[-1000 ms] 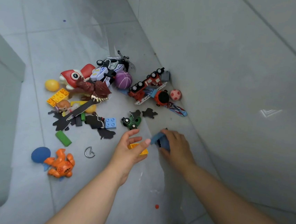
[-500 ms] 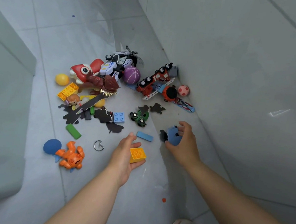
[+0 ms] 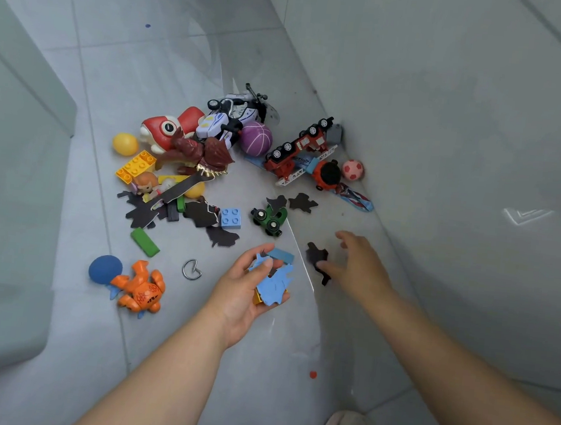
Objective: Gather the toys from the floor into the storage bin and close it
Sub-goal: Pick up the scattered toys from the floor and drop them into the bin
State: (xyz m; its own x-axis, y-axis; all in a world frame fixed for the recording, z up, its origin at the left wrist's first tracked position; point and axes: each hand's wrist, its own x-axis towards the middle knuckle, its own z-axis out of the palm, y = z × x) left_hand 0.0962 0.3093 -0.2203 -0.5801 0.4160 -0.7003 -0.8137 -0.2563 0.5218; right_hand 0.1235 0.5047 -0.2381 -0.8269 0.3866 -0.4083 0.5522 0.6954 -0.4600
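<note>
Right hand (image 3: 361,266) open, fingers spread — dark flat piece (image 3: 316,255) just left of it, nearer than left hand (image 3: 248,288), which grips 1 blue cutout (image 3: 273,285).

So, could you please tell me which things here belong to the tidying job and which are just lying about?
Job: blue flat piece in left hand; black flat piece by right hand; green car; orange crab.
Lying about: metal ring; red speck.

Blue foam piece (image 3: 273,285) passed to left hand (image 3: 247,289) (atop yellow brick); right hand (image 3: 358,266) emptied, fingers spread.
</note>
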